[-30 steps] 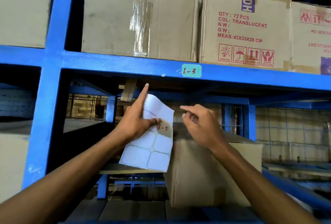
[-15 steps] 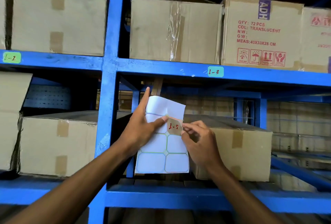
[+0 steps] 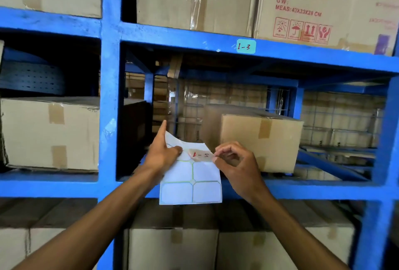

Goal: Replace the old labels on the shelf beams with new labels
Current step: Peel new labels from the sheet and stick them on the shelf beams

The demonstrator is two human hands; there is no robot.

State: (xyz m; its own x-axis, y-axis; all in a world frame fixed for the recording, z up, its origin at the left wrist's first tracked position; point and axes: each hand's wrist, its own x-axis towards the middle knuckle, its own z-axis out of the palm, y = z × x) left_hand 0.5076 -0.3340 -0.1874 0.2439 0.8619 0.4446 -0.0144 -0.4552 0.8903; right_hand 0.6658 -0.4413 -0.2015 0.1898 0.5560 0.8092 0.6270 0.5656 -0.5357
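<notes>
Nearest, the left hand (image 3: 164,155) pinches the label sheet (image 3: 191,180) near its top, thumb on the front face and index finger standing straight up behind it. The sheet hangs upright, long axis vertical, its lower edge crossing the lower beam (image 3: 302,189). Just right of the sheet's upper part, the right hand (image 3: 237,165) pinches a small label (image 3: 201,154) between thumb and fingertips. The label reads "1-5" in red, lies with its long axis across, and appears turned upside down to the camera. Whether it still clings to the sheet at one end cannot be told.

Above and beyond the sheet, the upper beam (image 3: 172,37) carries a teal label (image 3: 246,46) marked "1-3", upright and readable, long axis along the beam.

Judging by this, one label is already on a beam, and the "1-5" label is in hand but not yet stuck anywhere. The sheet shows several blank labels, so more work probably remains.
</notes>
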